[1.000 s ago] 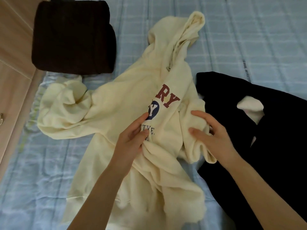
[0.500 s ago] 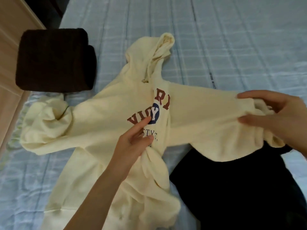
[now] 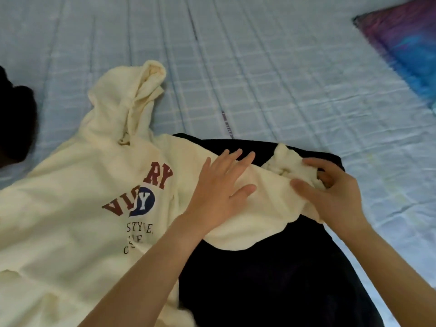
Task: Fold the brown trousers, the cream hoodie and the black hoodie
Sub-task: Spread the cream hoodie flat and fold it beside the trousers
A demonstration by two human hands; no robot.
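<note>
Cream hoodie: left and bottom view edges cut off one sleeve and the hem; a crease hides the middle letters of the red chest print; the small dark lines below it are too blurred to read. Black hoodie: cream sleeve covers its upper part; bottom edge cuts off the rest. Brown trousers: only a dark portion shows at the left edge. Pillow: blurred, cut by the right edge

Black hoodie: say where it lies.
Head view, lower right: the black hoodie lies on the bed, right of the cream hoodie, whose sleeve drapes across its top.
</note>
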